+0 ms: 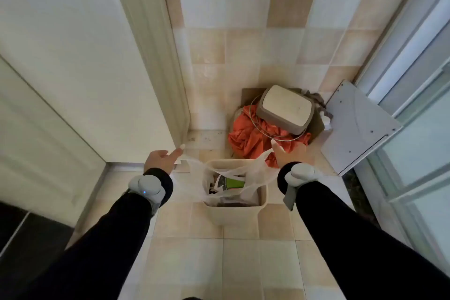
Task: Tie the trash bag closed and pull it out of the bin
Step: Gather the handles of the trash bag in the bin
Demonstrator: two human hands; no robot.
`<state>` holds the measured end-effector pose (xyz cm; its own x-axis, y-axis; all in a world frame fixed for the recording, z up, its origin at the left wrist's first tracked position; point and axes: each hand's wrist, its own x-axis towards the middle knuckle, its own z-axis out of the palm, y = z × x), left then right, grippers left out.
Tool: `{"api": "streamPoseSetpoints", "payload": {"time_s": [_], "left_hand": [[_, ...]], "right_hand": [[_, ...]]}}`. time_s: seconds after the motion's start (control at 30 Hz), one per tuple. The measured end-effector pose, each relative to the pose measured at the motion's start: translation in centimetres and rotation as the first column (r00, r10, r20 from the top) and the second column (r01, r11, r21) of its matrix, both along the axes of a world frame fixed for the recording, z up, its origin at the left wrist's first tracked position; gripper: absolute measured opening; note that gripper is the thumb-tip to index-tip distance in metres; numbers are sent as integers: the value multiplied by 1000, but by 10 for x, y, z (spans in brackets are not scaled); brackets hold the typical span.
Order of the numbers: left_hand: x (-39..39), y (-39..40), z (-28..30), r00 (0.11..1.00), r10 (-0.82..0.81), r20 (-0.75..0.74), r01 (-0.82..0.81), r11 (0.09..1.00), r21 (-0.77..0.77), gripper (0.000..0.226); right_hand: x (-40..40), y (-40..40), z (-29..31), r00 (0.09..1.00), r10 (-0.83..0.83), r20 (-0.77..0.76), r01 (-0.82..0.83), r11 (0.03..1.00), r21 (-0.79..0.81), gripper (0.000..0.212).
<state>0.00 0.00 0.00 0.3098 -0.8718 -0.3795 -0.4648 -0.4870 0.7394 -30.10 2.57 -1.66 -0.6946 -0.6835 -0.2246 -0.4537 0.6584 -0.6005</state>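
Head view: two hands (160,159) (289,153), one trash bag (255,173).

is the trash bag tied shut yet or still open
Open. The bag mouth gapes over the bin, trash visible inside; each hand pulls a handle apart, no knot.

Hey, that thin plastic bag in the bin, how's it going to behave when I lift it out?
The trash bag will probably be floppy: its translucent film sags between the left hand and right hand. It likely stretches or tears if yanked, being so thin. It seems fairly light, since the small bin holds only a few items.
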Motion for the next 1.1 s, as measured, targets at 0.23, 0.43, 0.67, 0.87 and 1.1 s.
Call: {"api": "streamPoseSetpoints", "payload": {"time_s": [0.23,0.43,0.67,0.87,1.1], "left_hand": [[5,-7,-52,995,-35,-92,19,987,-163,49],[6,-4,-73,988,92,-125,-119,967,-224,55],[5,-14,-76,964,92,-250,-160,951,-266,50],[-1,-15,-80,942,135,-308,-235,920,-314,43],[-15,-4,-93,906,267,-327,-371,874,-314,48]], "right_hand": [[-8,2,-50,999,35,18,-33,995,-90,70],[-9,3,-67,996,91,-19,-93,970,-223,50],[-3,-4,-73,971,231,53,-201,921,-333,46],[6,-8,-76,937,335,99,-266,868,-419,37],[16,-2,-78,895,346,281,-139,816,-561,44]]}}
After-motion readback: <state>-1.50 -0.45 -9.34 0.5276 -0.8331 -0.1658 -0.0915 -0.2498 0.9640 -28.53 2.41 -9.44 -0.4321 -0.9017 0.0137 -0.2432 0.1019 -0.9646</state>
